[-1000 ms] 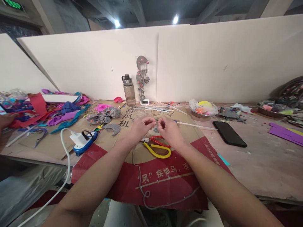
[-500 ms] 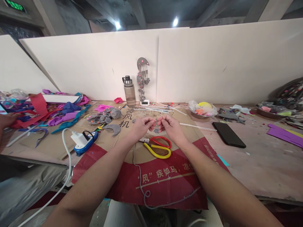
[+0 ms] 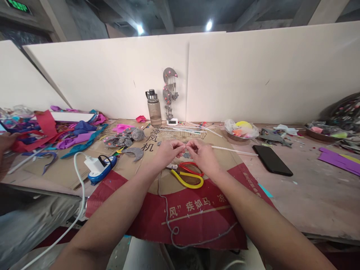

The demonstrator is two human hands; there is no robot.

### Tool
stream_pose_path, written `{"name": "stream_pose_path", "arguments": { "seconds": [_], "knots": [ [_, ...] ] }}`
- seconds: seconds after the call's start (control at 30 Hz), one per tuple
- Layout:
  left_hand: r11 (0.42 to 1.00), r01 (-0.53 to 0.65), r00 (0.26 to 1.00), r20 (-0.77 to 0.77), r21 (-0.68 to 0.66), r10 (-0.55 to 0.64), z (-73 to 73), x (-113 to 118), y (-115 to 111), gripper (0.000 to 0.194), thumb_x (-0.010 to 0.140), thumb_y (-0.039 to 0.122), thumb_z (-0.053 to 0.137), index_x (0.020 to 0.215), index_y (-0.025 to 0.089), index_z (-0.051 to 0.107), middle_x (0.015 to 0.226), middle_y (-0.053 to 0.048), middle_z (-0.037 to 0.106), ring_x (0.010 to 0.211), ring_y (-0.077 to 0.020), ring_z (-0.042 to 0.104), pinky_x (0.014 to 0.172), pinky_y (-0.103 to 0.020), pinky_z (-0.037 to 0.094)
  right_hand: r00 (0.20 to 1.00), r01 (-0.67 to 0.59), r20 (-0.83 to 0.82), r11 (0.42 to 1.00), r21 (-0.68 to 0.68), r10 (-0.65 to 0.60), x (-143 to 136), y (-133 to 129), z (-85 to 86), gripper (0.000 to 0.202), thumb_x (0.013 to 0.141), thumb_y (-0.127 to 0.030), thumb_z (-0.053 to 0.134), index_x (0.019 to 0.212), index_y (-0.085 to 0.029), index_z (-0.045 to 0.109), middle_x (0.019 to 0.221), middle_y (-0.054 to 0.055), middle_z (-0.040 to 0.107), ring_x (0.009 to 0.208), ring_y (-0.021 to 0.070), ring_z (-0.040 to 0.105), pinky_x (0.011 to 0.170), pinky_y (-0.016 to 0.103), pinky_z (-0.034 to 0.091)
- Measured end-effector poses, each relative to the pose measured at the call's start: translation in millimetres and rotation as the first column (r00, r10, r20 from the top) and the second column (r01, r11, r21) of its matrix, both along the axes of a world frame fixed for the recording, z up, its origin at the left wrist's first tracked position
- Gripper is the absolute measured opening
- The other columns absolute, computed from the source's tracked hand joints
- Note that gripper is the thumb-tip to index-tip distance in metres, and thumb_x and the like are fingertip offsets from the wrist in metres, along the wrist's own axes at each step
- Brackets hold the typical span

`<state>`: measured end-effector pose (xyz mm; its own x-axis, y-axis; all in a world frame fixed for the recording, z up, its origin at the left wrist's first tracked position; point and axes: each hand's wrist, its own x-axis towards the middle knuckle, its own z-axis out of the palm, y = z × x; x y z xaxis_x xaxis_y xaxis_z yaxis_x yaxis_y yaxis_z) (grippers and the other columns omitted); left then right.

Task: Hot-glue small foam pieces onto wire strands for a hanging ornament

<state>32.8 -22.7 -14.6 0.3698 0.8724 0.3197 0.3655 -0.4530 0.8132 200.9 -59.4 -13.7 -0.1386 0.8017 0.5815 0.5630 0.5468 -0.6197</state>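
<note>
A: Hands? Position relative to the scissors (image 3: 189, 175).

B: Left hand (image 3: 167, 151) and right hand (image 3: 203, 156) meet just beyond them, fingertips pinched together on a small grey piece (image 3: 186, 154), held above the cardboard sheet (image 3: 157, 187).

A: Grey yarn (image 3: 168, 221)?

B: Trails from near the scissors toward the sheet's near edge, loose.

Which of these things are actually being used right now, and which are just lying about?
In use: left hand and right hand, pinched together on a small grey piece; grey yarn trails below them.

Lying about: pliers, bottle, phone, charger, scraps, bowl.
</note>
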Motion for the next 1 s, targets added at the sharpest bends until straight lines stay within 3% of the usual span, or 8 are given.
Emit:
{"name": "stream_pose_path", "arguments": {
  "seconds": [0.1, 0.2, 0.37, 0.5, 0.6, 0.7, 0.83, 1.0],
  "knots": [
    [0.997, -0.023, 0.998, -0.060, 0.075, 0.027, 0.3, 0, -1, 0.022, 0.080, 0.034, 0.058, 0.071, 0.019, 0.070, 0.056, 0.001, 0.061, 0.053, -0.0119, 0.053, 0.053, -0.023, 0.036, 0.998, 0.035, 0.060, 0.998, 0.049, -0.038, -2, 0, -2.2, 0.010, 0.081, -0.017, 0.050, 0.071, -0.020, 0.050, 0.069, 0.000, 0.056, 0.064, 0.0127, 0.049, 0.063, 0.026, 0.037],
    [0.997, -0.038, 0.998, -0.048, 0.065, 0.041, -0.8, 0, -1, 0.023, 0.081, 0.036, 0.058, 0.071, 0.018, 0.070, 0.057, 0.000, 0.062, 0.054, -0.0120, 0.054, 0.054, -0.023, 0.038, 0.997, 0.062, 0.039, 0.998, 0.015, -0.062, -2, 2, -3.6, 0.010, 0.077, -0.016, 0.050, 0.070, -0.021, 0.046, 0.066, -0.001, 0.053, 0.061, 0.0120, 0.047, 0.060, 0.026, 0.036],
    [1.000, -0.022, 0.995, 0.092, -0.009, 0.023, -3.4, 1, 4, 0.024, 0.079, 0.039, 0.061, 0.075, 0.017, 0.068, 0.061, -0.001, 0.064, 0.055, -0.0128, 0.056, 0.055, -0.024, 0.042, 0.980, 0.107, -0.148, 0.978, -0.180, -0.135, 3, 7, -3.9, 0.008, 0.078, -0.023, 0.048, 0.070, -0.022, 0.046, 0.059, -0.003, 0.049, 0.052, 0.0114, 0.046, 0.052, 0.025, 0.037],
    [0.999, -0.038, 0.988, 0.151, -0.012, 0.040, -4.8, 0, 7, 0.016, 0.080, 0.026, 0.057, 0.084, 0.017, 0.068, 0.071, -0.003, 0.067, 0.062, -0.0138, 0.061, 0.061, -0.026, 0.048, 0.934, -0.024, -0.345, 0.945, -0.325, -0.095, 7, 12, -5.7, 0.005, 0.076, -0.024, 0.047, 0.075, -0.021, 0.051, 0.065, -0.002, 0.053, 0.051, 0.0116, 0.050, 0.049, 0.025, 0.042],
    [0.993, -0.058, 0.998, 0.011, 0.103, 0.057, -7.8, 0, 10, 0.018, 0.078, 0.017, 0.053, 0.085, 0.017, 0.070, 0.081, -0.004, 0.071, 0.073, -0.0154, 0.064, 0.071, -0.027, 0.050, 0.901, -0.092, -0.430, 0.944, -0.318, -0.057, 9, 13, -4.9, 0.014, 0.074, -0.020, 0.041, 0.078, -0.020, 0.054, 0.071, 0.000, 0.056, 0.055, 0.0112, 0.052, 0.051, 0.025, 0.045],
    [0.978, 0.005, 0.974, -0.221, 0.208, 0.043, -10.9, 2, 11, 0.019, 0.081, 0.020, 0.055, 0.088, 0.020, 0.072, 0.091, -0.003, 0.073, 0.082, -0.0162, 0.065, 0.079, -0.028, 0.050, 0.905, -0.065, -0.419, 0.956, -0.287, -0.065, 11, 13, -1.7, 0.014, 0.077, -0.022, 0.042, 0.080, -0.020, 0.055, 0.071, -0.001, 0.056, 0.057, 0.0106, 0.052, 0.053, 0.024, 0.044],
    [0.947, 0.096, 0.887, -0.458, 0.308, 0.060, -12.4, 13, 10, 0.019, 0.084, 0.024, 0.057, 0.092, 0.020, 0.074, 0.096, -0.005, 0.072, 0.093, -0.0199, 0.063, 0.090, -0.032, 0.048, 0.921, -0.011, -0.378, 0.963, -0.269, -0.096, 17, 16, -2.5, 0.016, 0.081, -0.034, 0.049, 0.089, -0.021, 0.053, 0.067, -0.003, 0.055, 0.056, 0.0112, 0.052, 0.055, 0.024, 0.044],
    [0.954, 0.072, 0.749, -0.647, 0.292, 0.142, -18.0, 28, 14, 0.027, 0.085, 0.023, 0.056, 0.106, 0.015, 0.071, 0.103, -0.013, 0.070, 0.099, -0.0250, 0.062, 0.091, -0.036, 0.047, 0.972, 0.069, -0.204, 0.975, -0.212, -0.113, 23, 23, -11.8, 0.015, 0.084, -0.032, 0.045, 0.087, -0.021, 0.055, 0.069, -0.001, 0.059, 0.061, 0.0128, 0.055, 0.061, 0.026, 0.044]
  ]
}}
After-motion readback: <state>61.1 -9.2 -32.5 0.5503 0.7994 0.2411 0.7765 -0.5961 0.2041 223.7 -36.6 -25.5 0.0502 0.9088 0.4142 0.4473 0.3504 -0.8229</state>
